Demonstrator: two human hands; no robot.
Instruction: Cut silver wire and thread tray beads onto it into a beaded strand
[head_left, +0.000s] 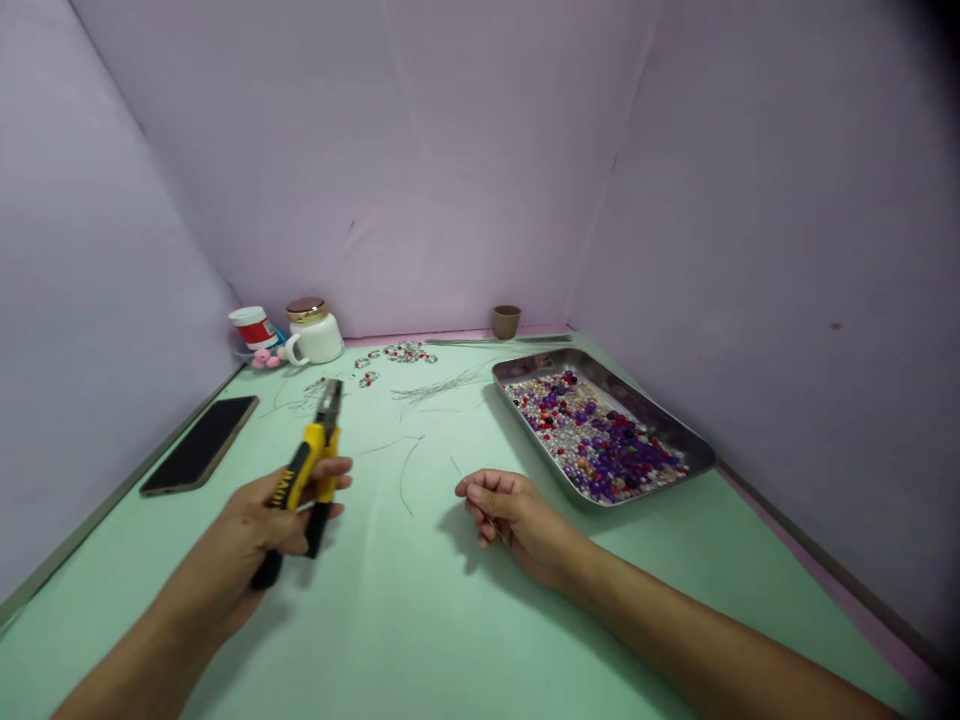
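Note:
My left hand is wrapped round the handles of yellow-and-black pliers, whose metal jaws point up and away from me. Over the table near the tray, my right hand pinches a thin wire between thumb and fingertips; one end sticks out past the fingers. Between the hands, a curved piece of wire lies on the green table. Farther back is a bundle of loose wires. Small wire rings with red beads are heaped behind it.
A metal tray of mixed beads stands at right. A phone lies at left. Along the back are a lidded white mug, a red-and-white jar, a small brown cup and long straight wires. Pale walls enclose the table.

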